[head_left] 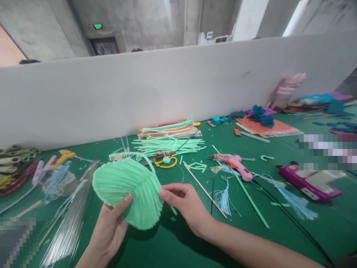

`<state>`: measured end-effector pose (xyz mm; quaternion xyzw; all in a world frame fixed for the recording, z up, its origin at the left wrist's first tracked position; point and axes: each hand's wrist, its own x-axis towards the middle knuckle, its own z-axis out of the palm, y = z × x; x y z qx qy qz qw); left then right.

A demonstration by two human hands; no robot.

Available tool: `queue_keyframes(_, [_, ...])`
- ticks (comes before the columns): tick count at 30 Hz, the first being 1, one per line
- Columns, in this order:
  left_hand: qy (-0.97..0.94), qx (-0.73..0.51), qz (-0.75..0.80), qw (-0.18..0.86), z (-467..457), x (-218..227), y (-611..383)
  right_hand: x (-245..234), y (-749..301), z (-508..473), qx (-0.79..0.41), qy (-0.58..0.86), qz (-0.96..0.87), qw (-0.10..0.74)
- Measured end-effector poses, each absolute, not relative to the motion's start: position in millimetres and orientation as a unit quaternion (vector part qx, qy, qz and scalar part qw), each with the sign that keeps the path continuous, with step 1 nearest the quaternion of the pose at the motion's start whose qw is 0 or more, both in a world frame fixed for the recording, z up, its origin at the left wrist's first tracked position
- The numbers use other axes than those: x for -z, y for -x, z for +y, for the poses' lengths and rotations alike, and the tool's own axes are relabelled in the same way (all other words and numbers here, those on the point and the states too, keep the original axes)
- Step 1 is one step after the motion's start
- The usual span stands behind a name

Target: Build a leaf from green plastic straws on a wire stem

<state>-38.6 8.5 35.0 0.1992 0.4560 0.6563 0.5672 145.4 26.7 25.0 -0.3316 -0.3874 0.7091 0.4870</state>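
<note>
My left hand (107, 230) grips a light green leaf-shaped fan (126, 188) made of pipe cleaners, thumb pressed on its lower face. The fan is held above the green table (173, 242). My right hand (185, 206) pinches the fan's right edge with curled fingers, where a thin green stem sticks out. Behind the fan lies a pile of loose green pipe cleaners (167, 146) and yellow-handled scissors (166, 163).
A pink glue gun (235, 163) with a black cord lies right of centre, beside wooden sticks (205, 190) and light blue tassels (224, 199). A yellow glue gun (63, 157) and clear rods (69, 223) lie left. A white partition (139, 93) runs behind.
</note>
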Motion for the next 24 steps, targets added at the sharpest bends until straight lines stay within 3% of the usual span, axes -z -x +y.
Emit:
queue_keyframes(14, [-0.244,-0.610,0.481,0.580,-2,-38,35,-25,-155,38,-0.636,0.385,-0.437,0.505])
queue_keyframes(24, [-0.202,-0.557,0.446,0.670,-19,-40,53,-33,-155,31,-0.679,0.338,-0.435,0.484])
